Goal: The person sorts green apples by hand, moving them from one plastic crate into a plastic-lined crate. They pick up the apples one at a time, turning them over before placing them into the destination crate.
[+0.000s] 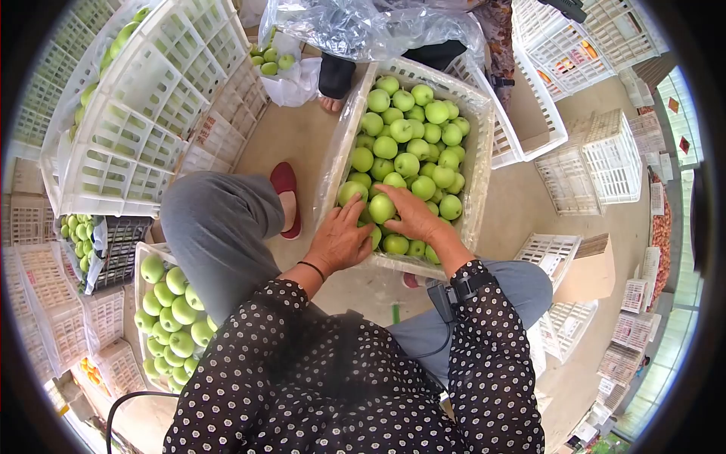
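Note:
A plastic-lined crate (pixel 484 140) full of green apples (pixel 407 164) stands in front of me. At its near left corner my left hand (pixel 342 238) lies over the apples, fingers stretched out and apart, fingertips near an apple (pixel 352 191). My right hand (pixel 416 217) curls its fingers and thumb around a green apple (pixel 382 209) just beside the left hand. The undersides of both hands are hidden.
Beside my left leg sits another crate of green apples (pixel 170 318). Stacked white crates (pixel 144 98) rise at the left. A person's foot (pixel 331 104) and clear plastic sheeting (pixel 363 30) are beyond the crate. A cardboard box (pixel 590 268) stands at the right.

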The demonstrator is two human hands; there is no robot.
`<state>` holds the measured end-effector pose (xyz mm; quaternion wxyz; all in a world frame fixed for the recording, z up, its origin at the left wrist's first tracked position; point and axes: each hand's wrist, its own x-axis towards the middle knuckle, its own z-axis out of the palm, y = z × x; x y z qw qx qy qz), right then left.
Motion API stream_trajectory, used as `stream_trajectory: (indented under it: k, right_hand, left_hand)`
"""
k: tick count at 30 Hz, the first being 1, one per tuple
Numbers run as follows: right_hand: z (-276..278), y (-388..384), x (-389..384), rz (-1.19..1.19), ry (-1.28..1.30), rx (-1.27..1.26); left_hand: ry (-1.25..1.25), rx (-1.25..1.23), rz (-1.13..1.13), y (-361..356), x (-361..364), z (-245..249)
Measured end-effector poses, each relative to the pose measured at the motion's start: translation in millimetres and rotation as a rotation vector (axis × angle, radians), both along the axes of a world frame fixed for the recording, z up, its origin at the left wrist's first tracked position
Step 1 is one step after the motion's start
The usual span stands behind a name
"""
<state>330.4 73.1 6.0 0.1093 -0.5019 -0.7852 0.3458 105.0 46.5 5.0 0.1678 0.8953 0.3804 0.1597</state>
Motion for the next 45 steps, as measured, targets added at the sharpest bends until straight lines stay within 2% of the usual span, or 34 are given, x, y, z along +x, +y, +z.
stream_trajectory:
  k: [1, 2, 4, 8, 10, 11, 13, 15, 16, 17, 19, 20, 22, 25, 28, 32, 34, 35, 37, 38, 41, 42, 43, 45]
  right_hand:
    - [-3, -2, -1, -0.121, 0.177, 0.090]
    - [-6, -4, -1, -0.124, 0.176, 0.100]
    - [-12, -6, -2, -0.239, 0.210, -0.146]
    - [-28, -22, -19, -0.373, 0.233, -0.089]
    - [-34, -30, -24, -0.467, 0.399, -0.075]
    - [-37, -33, -26, -0.473, 0.413, -0.077]
    - [-42, -39, -29, -0.458, 0.280, 0.084]
    - [-40, -41, -27, -0.476, 0.275, 0.047]
    - [-37, -41, -25, -0.474, 0.257, 0.017]
    - [-34, -42, -24, -0.481, 0.264, 0.017]
    - [-31, -41, -21, -0.495, 0.393, -0.188]
    - [-30, -41, -21, -0.504, 0.403, -0.188]
    - [-29, -42, -19, -0.504, 0.406, -0.235]
    - [-30, -41, -17, -0.520, 0.415, -0.283]
    - [-24, -42, -18, -0.570, 0.428, -0.341]
    - [-35, -43, -21, -0.591, 0.435, -0.353]
    - [-41, -41, -21, -0.569, 0.431, -0.296]
    - [-44, -38, -19, -0.569, 0.431, -0.300]
    - [-39, -34, -15, -0.522, 0.424, -0.404]
    - [-33, -36, -12, -0.547, 0.526, -0.471]
    - [-20, -31, 8, -0.599, 0.569, -0.498]
    - [-28, -24, 24, -0.593, 0.422, -0.240]
    - [-24, -25, 40, -0.583, 0.412, -0.241]
    - [-15, -24, 63, -0.603, 0.175, 0.026]
  left_hand:
    - [0.000, 0.009, -0.004, -1, 0, 0]
    - [0.007, 0.008, 0.000, -1, 0, -1]
    - [0.015, 0.014, -0.002, 0, 1, -1]
    - [0.034, 0.017, -0.008, 1, 1, -6]
    - [0.052, 0.005, -0.009, 3, 1, -5]
    - [0.008, -0.074, 0.052, 9, 2, -5]
    - [-0.018, -0.152, 0.097, 26, 3, 2]
    - [0.072, 0.188, 0.066, 45, 8, 12]
    - [0.202, 0.149, -0.020, 54, 6, 7]
    - [0.208, 0.150, -0.027, 61, 3, -2]
    - [0.325, 0.166, -0.129, 74, 1, -7]
    - [0.333, 0.167, -0.139, 81, 3, -10]
    - [0.674, -0.090, -0.198, 90, 12, 4]
    - [0.730, -0.118, -0.209, 93, 16, 14]
    - [0.624, -0.102, -0.177, 87, 12, 22]
    - [0.714, -0.118, -0.149, 77, 19, 16]
    - [0.528, 0.219, -0.106, 70, 17, 3]
    - [0.528, 0.216, -0.106, 64, 15, -3]
    - [0.308, -0.051, -0.233, 40, 20, 17]
    - [0.348, -0.114, -0.243, 29, 17, 10]
    - [0.356, -0.103, -0.149, 16, 18, 11]
    - [0.348, -0.110, -0.141, 12, 18, 10]
    - [0.337, -0.121, -0.115, 10, 18, 9]
    - [0.318, -0.127, -0.089, 10, 17, 8]
